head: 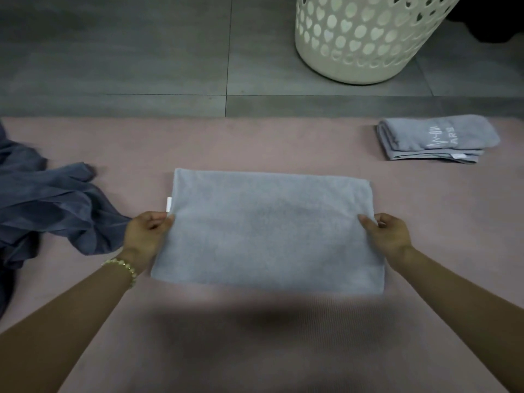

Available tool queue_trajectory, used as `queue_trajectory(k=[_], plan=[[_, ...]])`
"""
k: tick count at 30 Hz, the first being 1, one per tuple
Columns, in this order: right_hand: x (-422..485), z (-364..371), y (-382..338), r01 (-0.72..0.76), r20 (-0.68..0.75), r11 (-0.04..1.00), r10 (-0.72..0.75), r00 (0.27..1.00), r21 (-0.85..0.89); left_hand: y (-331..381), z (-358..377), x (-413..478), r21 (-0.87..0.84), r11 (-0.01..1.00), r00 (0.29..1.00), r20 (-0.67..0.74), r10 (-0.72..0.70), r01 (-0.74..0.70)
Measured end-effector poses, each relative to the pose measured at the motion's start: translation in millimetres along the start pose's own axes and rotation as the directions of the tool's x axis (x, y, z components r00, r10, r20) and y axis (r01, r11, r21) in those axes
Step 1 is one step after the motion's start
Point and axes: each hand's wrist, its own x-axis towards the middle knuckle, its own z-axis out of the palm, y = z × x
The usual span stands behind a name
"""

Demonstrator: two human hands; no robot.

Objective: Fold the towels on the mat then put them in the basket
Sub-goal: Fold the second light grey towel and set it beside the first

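Both arms reach forward from the bottom corners, bare forearms angling inward. The left hand (147, 232) pinches the left edge of the light grey towel (266, 231), thumb on top and fingers curled beneath; a gold beaded bracelet (124, 268) circles that wrist. The right hand (387, 235) mirrors it on the right edge, thumb laid over the cloth, fingers tucked under. The towel sits in the middle of the pink mat (255, 336), a soft terry rectangle folded over, its near edge looking lifted and a little blurred, with a shadow beneath it. A small white tag (169, 204) pokes out at its left side.

Far right on the mat lies a folded grey towel (436, 139), a neat thick bundle with white embroidered lettering on top. At the left, a crumpled dark blue cloth (51, 211) sprawls in smooth, thin folds, half on the mat. Beyond the mat, on grey floor tiles (127, 52), stands the white plastic laundry basket (365, 38), round-walled and pierced with heart-shaped holes.
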Motion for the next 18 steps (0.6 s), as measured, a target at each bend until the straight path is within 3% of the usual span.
queue_trajectory(k=[3, 6, 9, 14, 16, 18], plan=[[-15, -4, 16, -0.04, -0.006, 0.999, 0.04, 0.999, -0.005, 3, -1, -15, 0.091, 0.996, 0.999, -0.039, 0.014, -0.01], [-43, -2, 40, 0.014, 0.022, 0.997, -0.012, 1.0, -0.078, -10, -1, -40, 0.258, 0.961, 0.995, 0.008, 0.1, -0.099], [-52, 0, 51, 0.108, -0.034, 0.991, -0.111, 0.993, -0.081, -29, -3, -46, 0.223, 0.964, 0.989, -0.002, 0.149, -0.144], [-56, 14, 47, 0.089, -0.168, 0.977, -0.122, 0.978, -0.191, -32, 2, -47, 0.223, 0.971, 0.986, -0.124, 0.114, -0.085], [-67, 30, 43, 0.249, -0.248, 0.901, -0.348, 0.904, -0.356, -33, 8, -56, 0.397, 0.898, 0.951, -0.153, 0.27, -0.191], [-75, 54, 35, 0.477, -0.114, 0.73, -0.596, 0.795, -0.489, -31, 21, -67, 0.543, 0.734, 0.88, 0.016, 0.475, -0.407]])
